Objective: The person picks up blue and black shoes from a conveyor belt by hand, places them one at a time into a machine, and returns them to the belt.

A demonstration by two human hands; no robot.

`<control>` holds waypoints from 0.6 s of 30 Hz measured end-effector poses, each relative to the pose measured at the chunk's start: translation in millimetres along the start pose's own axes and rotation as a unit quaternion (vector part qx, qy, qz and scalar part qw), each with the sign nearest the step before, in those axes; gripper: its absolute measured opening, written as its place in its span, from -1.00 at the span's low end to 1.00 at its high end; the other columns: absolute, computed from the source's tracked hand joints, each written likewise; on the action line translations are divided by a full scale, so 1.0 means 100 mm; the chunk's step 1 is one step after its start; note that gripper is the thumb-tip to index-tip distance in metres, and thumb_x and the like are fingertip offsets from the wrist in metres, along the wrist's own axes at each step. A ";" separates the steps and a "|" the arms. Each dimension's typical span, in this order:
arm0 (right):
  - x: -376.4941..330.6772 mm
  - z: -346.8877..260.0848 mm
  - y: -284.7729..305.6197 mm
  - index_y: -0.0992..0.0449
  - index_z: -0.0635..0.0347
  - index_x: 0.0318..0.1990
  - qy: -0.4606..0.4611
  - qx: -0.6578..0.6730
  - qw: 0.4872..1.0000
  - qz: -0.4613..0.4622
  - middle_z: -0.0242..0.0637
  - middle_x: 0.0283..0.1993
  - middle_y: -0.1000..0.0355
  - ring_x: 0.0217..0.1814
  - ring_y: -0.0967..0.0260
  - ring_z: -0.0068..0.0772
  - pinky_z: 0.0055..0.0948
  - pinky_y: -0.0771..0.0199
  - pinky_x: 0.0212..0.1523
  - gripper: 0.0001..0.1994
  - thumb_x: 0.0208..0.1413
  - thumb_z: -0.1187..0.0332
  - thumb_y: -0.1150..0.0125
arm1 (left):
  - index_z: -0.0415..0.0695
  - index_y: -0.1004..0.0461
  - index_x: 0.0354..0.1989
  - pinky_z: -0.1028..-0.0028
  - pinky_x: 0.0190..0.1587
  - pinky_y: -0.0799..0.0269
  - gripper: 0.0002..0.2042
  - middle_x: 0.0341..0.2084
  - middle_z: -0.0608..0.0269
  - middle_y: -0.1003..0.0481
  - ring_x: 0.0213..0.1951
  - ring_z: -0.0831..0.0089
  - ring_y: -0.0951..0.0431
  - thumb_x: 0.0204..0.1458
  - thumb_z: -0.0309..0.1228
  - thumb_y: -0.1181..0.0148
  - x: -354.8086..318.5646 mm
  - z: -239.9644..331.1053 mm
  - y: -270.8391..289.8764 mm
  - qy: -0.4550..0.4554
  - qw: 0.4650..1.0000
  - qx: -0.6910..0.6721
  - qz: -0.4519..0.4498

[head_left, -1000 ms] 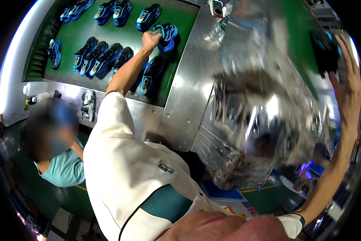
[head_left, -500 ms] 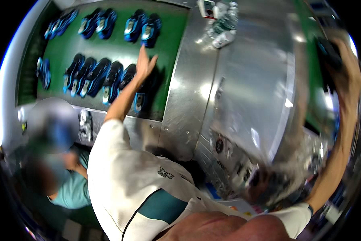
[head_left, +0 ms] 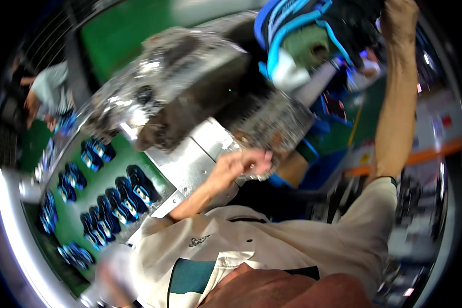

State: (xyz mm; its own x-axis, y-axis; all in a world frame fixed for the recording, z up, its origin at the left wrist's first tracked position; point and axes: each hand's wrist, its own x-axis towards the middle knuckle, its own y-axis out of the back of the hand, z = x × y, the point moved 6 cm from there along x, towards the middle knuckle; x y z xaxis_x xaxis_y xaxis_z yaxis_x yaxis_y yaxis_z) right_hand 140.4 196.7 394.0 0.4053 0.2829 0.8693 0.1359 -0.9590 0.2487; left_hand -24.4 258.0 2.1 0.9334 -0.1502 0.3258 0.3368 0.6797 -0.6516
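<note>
My left hand (head_left: 241, 165) is low in front of my chest, its fingers bent and smeared by motion beside crumpled clear plastic (head_left: 259, 173). Whether it grips the plastic cannot be told. Up at the top right, my right hand (head_left: 400, 23) is raised at the end of a stretched arm with its fingers closed. Right beside it looms a large black item with bright blue edging (head_left: 277, 43), cut off by the top edge. What the right hand holds is hidden. Black-and-blue shoes (head_left: 120, 200) lie in rows on a green surface (head_left: 156, 177) to the left.
Clear plastic packaging (head_left: 184, 66) is heaped on the steel surface (head_left: 197, 154) ahead. A co-worker's blurred shape (head_left: 115, 274) is at the lower left, and another person (head_left: 51, 92) is at the far left. An orange-edged bench (head_left: 421, 151) stands to the right.
My view has swung to the right. My left hand has moved from above the shoes to beside the plastic, its fingers now more bent. The right arm stays stretched out.
</note>
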 end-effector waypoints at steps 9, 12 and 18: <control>-2.77 0.37 2.49 -0.43 0.28 -0.11 -0.272 0.053 0.946 0.169 -0.40 -0.29 -0.47 -0.39 -0.39 -0.65 -0.62 -0.39 -0.43 -0.70 0.11 0.25 -0.16 | -0.33 -0.18 0.19 0.34 0.14 -0.30 -0.50 0.04 0.04 -0.39 0.04 0.31 -0.43 0.15 -0.26 -0.03 1.15 -1.12 -1.79 0.168 0.944 -0.265 -0.102; -4.09 -0.07 3.17 -0.37 0.12 0.07 -0.425 0.090 0.859 0.272 -0.38 -0.18 -0.42 -0.11 -0.40 -0.59 -0.63 -0.42 -0.24 -0.59 0.09 0.20 -0.19 | -0.32 -0.26 0.15 0.45 0.03 -0.39 -0.54 -0.05 0.10 -0.45 -0.07 0.40 -0.49 0.10 -0.37 -0.10 1.06 -1.83 -2.14 0.229 0.961 -0.135 -0.078; -5.69 -0.92 3.66 -0.30 0.27 0.06 -0.397 -0.220 0.754 0.475 -0.27 -0.14 -0.41 -0.13 -0.36 -0.51 -0.51 -0.40 -0.12 -0.36 -0.26 0.37 -0.43 | -0.32 -0.22 0.20 0.42 0.08 -0.32 -0.44 -0.01 0.11 -0.42 -0.04 0.40 -0.45 0.02 -0.40 -0.21 0.57 -3.30 -3.06 0.307 0.946 -0.065 -0.083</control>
State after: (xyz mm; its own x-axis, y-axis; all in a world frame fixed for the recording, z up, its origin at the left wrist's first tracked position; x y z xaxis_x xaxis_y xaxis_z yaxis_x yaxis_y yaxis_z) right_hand -123.1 -317.1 29.8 0.5680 -0.7811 0.2593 -0.7987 -0.5992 -0.0555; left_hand -33.9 -195.5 -5.6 0.7493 -0.6623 -0.0019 0.4600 0.5225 -0.7179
